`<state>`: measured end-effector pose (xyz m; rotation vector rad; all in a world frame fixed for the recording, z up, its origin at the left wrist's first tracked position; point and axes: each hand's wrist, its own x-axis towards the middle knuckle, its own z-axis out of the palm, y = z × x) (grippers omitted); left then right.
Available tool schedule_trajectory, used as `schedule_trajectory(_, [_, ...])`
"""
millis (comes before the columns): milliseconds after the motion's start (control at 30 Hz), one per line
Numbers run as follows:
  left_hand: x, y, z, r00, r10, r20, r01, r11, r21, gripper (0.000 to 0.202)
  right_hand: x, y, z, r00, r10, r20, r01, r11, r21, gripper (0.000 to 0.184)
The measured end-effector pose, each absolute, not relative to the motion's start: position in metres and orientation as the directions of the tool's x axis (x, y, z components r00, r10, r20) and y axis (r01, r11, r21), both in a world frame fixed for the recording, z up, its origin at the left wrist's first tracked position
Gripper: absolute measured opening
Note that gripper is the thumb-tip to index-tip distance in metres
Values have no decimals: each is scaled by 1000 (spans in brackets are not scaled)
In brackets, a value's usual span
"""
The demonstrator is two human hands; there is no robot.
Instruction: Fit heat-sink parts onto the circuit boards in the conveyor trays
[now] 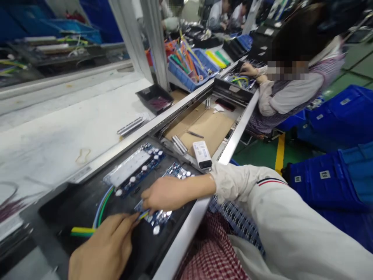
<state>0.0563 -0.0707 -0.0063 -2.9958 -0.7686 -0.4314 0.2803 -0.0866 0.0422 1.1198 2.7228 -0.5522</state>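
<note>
Two circuit boards lay side by side on a dark tray (pixel 67 210), both studded with white-topped capacitors. The upper board (pixel 134 169) already bore a silver plate. On the lower board (pixel 157 217), partly hidden by the hands, no such plate showed, so it looked the less finished of the two. A yellow-green wire (pixel 83 231) and blue and green wires (pixel 100 210) ran across the tray toward the boards; whether any was fastened down could not be told. The left hand (pixel 101 249) came up from the lower left, its fingers (pixel 125 221) pressed together on the thin end of the yellow-green wire, just over the lower board. The right hand (pixel 166 194), reaching out of a white sleeve (pixel 233 182), hung above that board's edge, curled, though whether it pinched anything could not be told.
</note>
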Motion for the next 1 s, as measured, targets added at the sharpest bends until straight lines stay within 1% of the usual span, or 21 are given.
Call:
schedule_trajectory(133, [83,-87,20,805,568,171,583,-811,-45,25,285,-94,36,-652,726,-218,758,614,-220,19])
schedule_trajectory(200, [90,-92,24,788,611,73,615,-784,-84,25,286,-93,32,-654,729,-202,755,616,-223,18])
schedule_trajectory(267, [93,-95,24,754,657,-24,653,-752,-91,24,285,-91,27,-673,717,-180,737,631,-244,16])
schedule_trajectory(333, [94,-96,23,725,685,-75,681,-728,-77,23,282,-90,24,-679,715,-167,730,636,-250,15])
schedule_trajectory(433, [96,-99,23,707,703,-81,701,-711,-52,23,279,-91,21,-659,730,-183,751,624,-215,14])
schedule_trajectory(500, [98,-102,24,686,721,-96,719,-692,-56,22,280,-92,19,-660,732,-171,750,627,-210,15])
schedule_trajectory(633, [101,-109,27,657,738,-154,734,-673,-89,20,284,-94,14,-732,680,-52,662,690,-293,20])
schedule_trajectory(700, [102,-110,27,661,728,-183,726,-682,-89,20,286,-93,12,-747,665,-21,636,704,-315,22])
schedule_trajectory(767, [103,-109,27,647,729,-223,732,-676,-87,20,287,-93,13,-738,673,-53,653,693,-307,21])
schedule_trajectory(867, [107,-106,26,605,754,-258,758,-644,-106,21,290,-91,19,-699,702,-136,706,646,-289,18])
schedule_trajectory(967, [110,-106,27,589,768,-250,765,-630,-131,26,293,-90,27,-650,741,-169,751,593,-290,15])
schedule_trajectory(1000, [110,-106,26,589,773,-235,767,-627,-139,30,294,-90,29,-627,761,-164,765,563,-312,15])
